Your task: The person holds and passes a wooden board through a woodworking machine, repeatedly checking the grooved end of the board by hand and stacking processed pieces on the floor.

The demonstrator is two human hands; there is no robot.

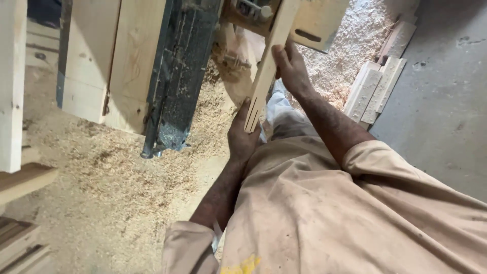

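**A:** What is the biggest thing around the hands?

**B:** The sawdust-covered floor (106, 198), spreading out left of and below both hands. Up and left of the left hand stands a woodworking machine (180, 76), a dark metal body dusted with shavings, with pale wooden panels (96, 56) beside it.

**A:** And to the right?

**B:** Beyond the right hand, well apart from it, a small stack of grooved wooden pieces (375, 89) lies on the sawdust at the edge of a grey concrete floor (441, 101).

**A:** What do the hands hold?

**B:** A long, pale wooden strip (269, 61), tilted, running from the machine's top down toward the person's body. Its lower end seems to be notched, though the view is too small to be sure.

**A:** How do the hands grip it?

**B:** The left hand (242, 137) sits at the strip's lower end, fingers curled under it, thumb raised along its side. The right hand (291, 68) is higher up, fingers wrapped over the strip's right edge, pressing on it.
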